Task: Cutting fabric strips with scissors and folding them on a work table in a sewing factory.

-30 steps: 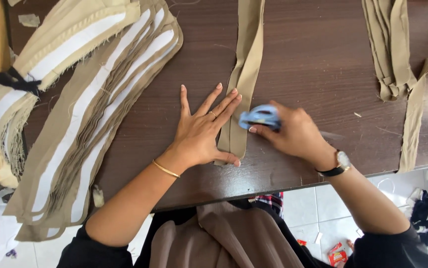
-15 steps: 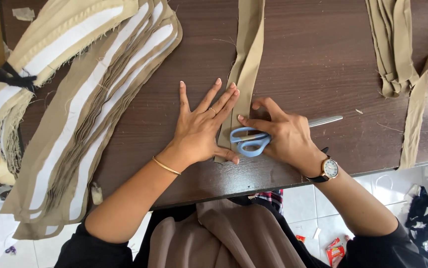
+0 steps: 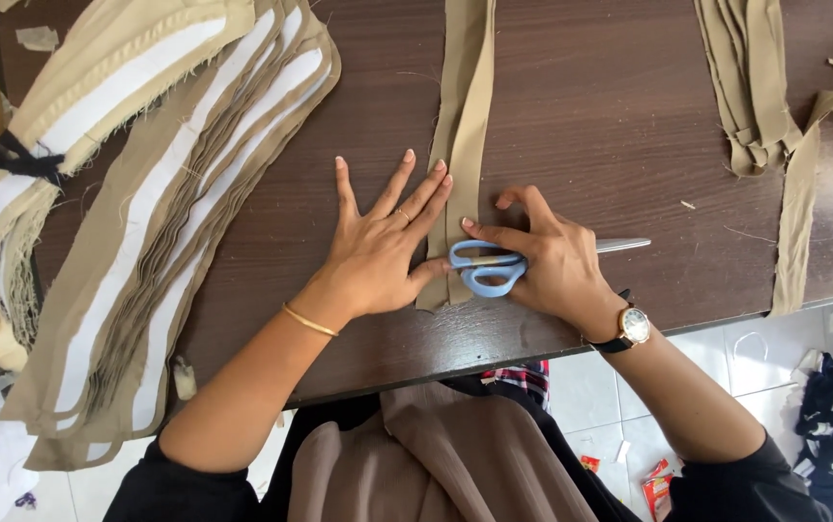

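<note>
Left hand (image 3: 383,251): flat, fingers spread, pressing khaki strip (image 3: 465,116) near table (image 3: 610,116) front edge. Right hand (image 3: 547,256): closed round blue-handled scissors (image 3: 489,268), lying sideways.

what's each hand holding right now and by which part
The right hand holds the scissors by their blue handle loops; the left hand only presses flat on the fabric strip.

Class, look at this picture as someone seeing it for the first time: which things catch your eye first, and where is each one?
At the middle of the dark wooden table, the left hand lies flat, fingers spread, against a long khaki fabric strip, while the right hand rests over blue-handled scissors lying sideways on the strip's near end. To the left, a thick fanned stack of khaki-and-white cut pieces runs diagonally across the table.
</note>
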